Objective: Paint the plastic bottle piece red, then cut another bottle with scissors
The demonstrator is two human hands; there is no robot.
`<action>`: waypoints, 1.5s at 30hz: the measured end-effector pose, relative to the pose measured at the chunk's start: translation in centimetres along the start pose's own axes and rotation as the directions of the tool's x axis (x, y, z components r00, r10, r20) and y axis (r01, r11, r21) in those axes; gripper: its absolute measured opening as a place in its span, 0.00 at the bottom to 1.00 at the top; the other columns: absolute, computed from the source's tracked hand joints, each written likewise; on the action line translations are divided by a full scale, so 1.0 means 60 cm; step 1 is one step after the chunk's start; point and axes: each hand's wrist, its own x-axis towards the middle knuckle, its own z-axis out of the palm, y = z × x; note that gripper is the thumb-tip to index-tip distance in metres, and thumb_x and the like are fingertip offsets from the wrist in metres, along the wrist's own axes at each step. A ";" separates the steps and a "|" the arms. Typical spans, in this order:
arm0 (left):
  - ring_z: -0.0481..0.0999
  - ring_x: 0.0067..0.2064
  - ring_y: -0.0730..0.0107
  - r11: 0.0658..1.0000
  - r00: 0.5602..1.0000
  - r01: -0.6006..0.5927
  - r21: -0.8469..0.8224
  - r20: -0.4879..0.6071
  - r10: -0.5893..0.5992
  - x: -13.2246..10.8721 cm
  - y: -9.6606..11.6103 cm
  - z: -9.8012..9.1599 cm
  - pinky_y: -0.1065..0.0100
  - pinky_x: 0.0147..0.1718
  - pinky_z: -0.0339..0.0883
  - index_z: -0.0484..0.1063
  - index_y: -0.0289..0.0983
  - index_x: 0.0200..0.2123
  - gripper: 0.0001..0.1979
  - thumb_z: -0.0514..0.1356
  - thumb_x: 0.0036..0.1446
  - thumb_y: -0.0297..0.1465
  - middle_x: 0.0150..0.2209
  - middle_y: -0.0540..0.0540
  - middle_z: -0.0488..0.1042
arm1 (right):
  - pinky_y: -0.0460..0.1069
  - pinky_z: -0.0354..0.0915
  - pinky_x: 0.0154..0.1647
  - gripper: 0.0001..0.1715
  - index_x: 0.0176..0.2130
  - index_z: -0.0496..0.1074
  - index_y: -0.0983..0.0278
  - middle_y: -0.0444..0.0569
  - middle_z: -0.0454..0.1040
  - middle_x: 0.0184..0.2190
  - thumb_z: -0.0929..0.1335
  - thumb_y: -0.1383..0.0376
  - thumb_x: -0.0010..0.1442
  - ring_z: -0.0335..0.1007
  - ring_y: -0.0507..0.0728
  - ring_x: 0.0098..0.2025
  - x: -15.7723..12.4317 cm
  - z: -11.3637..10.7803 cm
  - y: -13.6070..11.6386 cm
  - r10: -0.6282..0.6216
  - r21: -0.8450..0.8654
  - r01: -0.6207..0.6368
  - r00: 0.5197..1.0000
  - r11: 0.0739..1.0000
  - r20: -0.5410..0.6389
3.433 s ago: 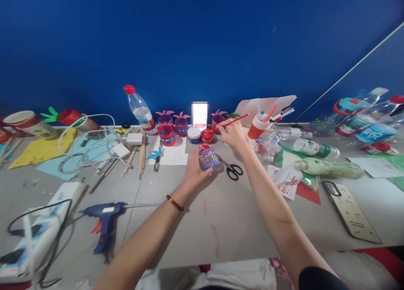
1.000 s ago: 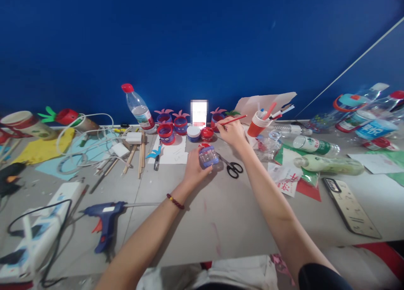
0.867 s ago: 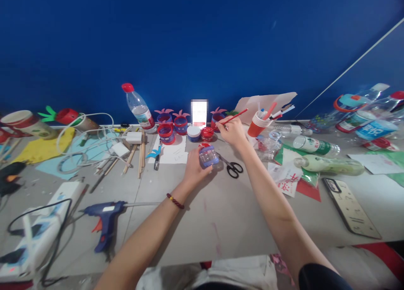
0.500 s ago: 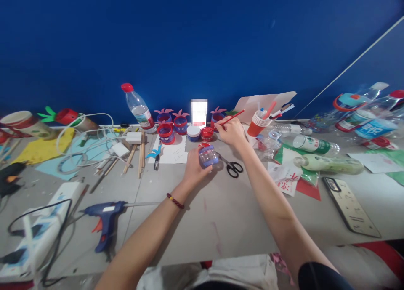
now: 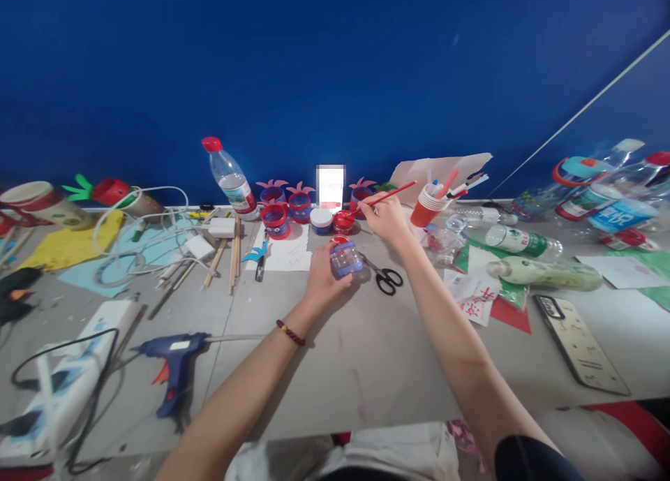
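A clear plastic cup [image 5: 346, 259] with purple bands is being gripped by the curled fingers of the left hand [image 5: 323, 275]. A red brush [image 5: 395, 191] is being pinched by the fingers of the right hand [image 5: 387, 219], its tip being held at the open red jar [image 5: 343, 223], just left of those fingertips; whether it is dipping inside cannot be told. The jar could be tipped if its rim were pushed sideways by the brush. The cup's thin wall could be dented by too tight a squeeze. Drips could be shed on the scissors [image 5: 387, 281], which are lying just right of the left fingertips. Beyond those fingers, a white-lidded jar [image 5: 321, 220] is crowding the red jar's left side. Right of the right fingers, a paper cup [image 5: 425, 210] of pens is standing within reach of a knock.
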 end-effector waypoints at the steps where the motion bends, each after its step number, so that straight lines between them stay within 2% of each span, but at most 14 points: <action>1: 0.71 0.55 0.47 1.000 1.000 0.000 0.004 0.000 0.000 0.000 -0.001 0.001 0.44 0.55 0.66 0.60 0.43 0.57 0.34 0.66 0.44 0.28 0.53 0.39 0.70 | 0.59 0.70 0.49 0.18 0.29 0.80 0.61 0.53 0.82 0.34 0.64 0.61 0.65 0.78 0.65 0.43 0.001 -0.003 0.000 0.018 0.025 -0.017 1.000 1.000 -0.025; 4: 0.69 0.57 0.49 1.000 1.000 0.002 0.010 -0.008 -0.002 0.000 -0.002 0.003 0.44 0.57 0.65 0.59 0.44 0.57 0.35 0.65 0.45 0.27 0.55 0.40 0.68 | 0.56 0.73 0.43 0.19 0.29 0.78 0.61 0.51 0.81 0.28 0.65 0.55 0.64 0.79 0.63 0.37 0.002 -0.014 0.005 0.132 0.142 -0.117 0.986 0.983 -0.101; 6: 0.68 0.58 0.51 1.000 1.000 0.000 0.011 -0.019 0.000 0.000 -0.003 0.005 0.45 0.58 0.65 0.58 0.43 0.57 0.35 0.65 0.46 0.26 0.55 0.40 0.67 | 0.54 0.73 0.39 0.22 0.30 0.77 0.61 0.50 0.80 0.25 0.65 0.51 0.64 0.79 0.61 0.34 0.002 -0.022 0.011 0.223 0.281 -0.180 0.966 0.943 -0.128; 9: 0.67 0.59 0.52 1.000 0.999 -0.005 0.008 -0.039 0.005 0.000 -0.001 0.004 0.48 0.60 0.64 0.58 0.40 0.58 0.35 0.66 0.46 0.26 0.56 0.39 0.65 | 0.54 0.74 0.34 0.23 0.29 0.76 0.62 0.50 0.78 0.23 0.66 0.48 0.63 0.78 0.59 0.30 0.002 -0.035 0.016 0.377 0.532 -0.269 0.920 0.803 -0.104; 12: 0.67 0.60 0.55 1.000 0.999 -0.001 -0.002 -0.053 0.001 -0.002 0.004 0.000 0.51 0.61 0.64 0.59 0.40 0.58 0.34 0.66 0.48 0.26 0.55 0.40 0.64 | 0.52 0.73 0.28 0.21 0.28 0.75 0.62 0.49 0.78 0.21 0.68 0.49 0.61 0.77 0.57 0.25 -0.001 -0.049 0.014 0.493 0.709 -0.342 0.870 0.617 -0.009; 16: 0.68 0.59 0.56 1.000 0.997 0.019 -0.011 -0.074 -0.020 -0.003 0.012 -0.004 0.53 0.60 0.65 0.59 0.41 0.58 0.33 0.67 0.49 0.29 0.54 0.41 0.63 | 0.48 0.71 0.25 0.19 0.28 0.73 0.62 0.48 0.78 0.22 0.71 0.50 0.58 0.78 0.56 0.26 -0.016 -0.068 0.003 0.512 0.807 -0.370 0.853 0.460 0.099; 20: 0.69 0.57 0.58 1.000 0.995 0.010 -0.028 -0.100 -0.013 -0.002 0.013 -0.005 0.54 0.58 0.67 0.60 0.42 0.57 0.33 0.68 0.49 0.29 0.53 0.42 0.63 | 0.46 0.70 0.23 0.21 0.29 0.73 0.63 0.49 0.79 0.24 0.72 0.48 0.55 0.79 0.56 0.28 -0.043 -0.082 -0.008 0.490 0.846 -0.382 0.855 0.372 0.170; 23: 0.68 0.58 0.58 0.999 0.995 0.005 -0.054 -0.104 -0.011 -0.002 0.009 -0.004 0.54 0.59 0.67 0.59 0.42 0.57 0.33 0.68 0.50 0.28 0.53 0.42 0.63 | 0.48 0.72 0.25 0.22 0.30 0.73 0.62 0.50 0.80 0.26 0.73 0.47 0.53 0.80 0.58 0.31 -0.068 -0.087 -0.010 0.456 0.870 -0.385 0.862 0.307 0.221; 27: 0.69 0.58 0.58 0.998 0.993 0.015 -0.057 -0.118 -0.021 -0.001 0.008 -0.004 0.52 0.58 0.67 0.59 0.45 0.57 0.34 0.67 0.48 0.26 0.53 0.43 0.64 | 0.51 0.75 0.31 0.22 0.32 0.72 0.61 0.49 0.81 0.28 0.73 0.46 0.54 0.81 0.59 0.34 -0.104 -0.082 -0.005 0.441 0.877 -0.397 0.861 0.272 0.253; 30: 0.69 0.58 0.57 0.999 0.992 0.024 -0.031 -0.121 -0.028 0.002 0.016 -0.008 0.52 0.58 0.67 0.60 0.44 0.56 0.33 0.66 0.47 0.24 0.53 0.43 0.64 | 0.51 0.75 0.32 0.21 0.33 0.71 0.59 0.47 0.80 0.30 0.75 0.47 0.52 0.80 0.58 0.36 -0.132 -0.076 -0.006 0.443 0.894 -0.369 0.866 0.253 0.232; 36: 0.67 0.60 0.55 0.999 1.000 -0.023 -0.028 -0.013 0.023 0.004 0.038 -0.024 0.52 0.61 0.64 0.61 0.43 0.57 0.35 0.64 0.45 0.23 0.56 0.43 0.65 | 0.51 0.75 0.34 0.20 0.32 0.75 0.59 0.46 0.79 0.28 0.78 0.49 0.48 0.79 0.56 0.35 -0.176 -0.078 -0.021 0.445 0.897 -0.390 0.855 0.208 0.268; 40: 0.67 0.60 0.55 1.000 1.000 -0.014 0.001 0.000 0.014 -0.010 0.039 -0.035 0.52 0.61 0.64 0.62 0.44 0.58 0.34 0.64 0.47 0.24 0.56 0.42 0.65 | 0.52 0.76 0.36 0.19 0.31 0.75 0.59 0.46 0.80 0.28 0.77 0.49 0.48 0.80 0.57 0.34 -0.199 -0.078 -0.021 0.433 0.883 -0.414 0.853 0.221 0.292; 45: 0.68 0.59 0.54 0.999 0.999 0.025 0.038 -0.045 -0.023 -0.038 0.029 -0.041 0.53 0.60 0.65 0.62 0.43 0.58 0.34 0.66 0.47 0.26 0.55 0.41 0.64 | 0.55 0.77 0.37 0.20 0.30 0.74 0.58 0.46 0.80 0.26 0.77 0.48 0.48 0.80 0.59 0.32 -0.217 -0.062 -0.015 0.418 0.880 -0.426 0.853 0.212 0.312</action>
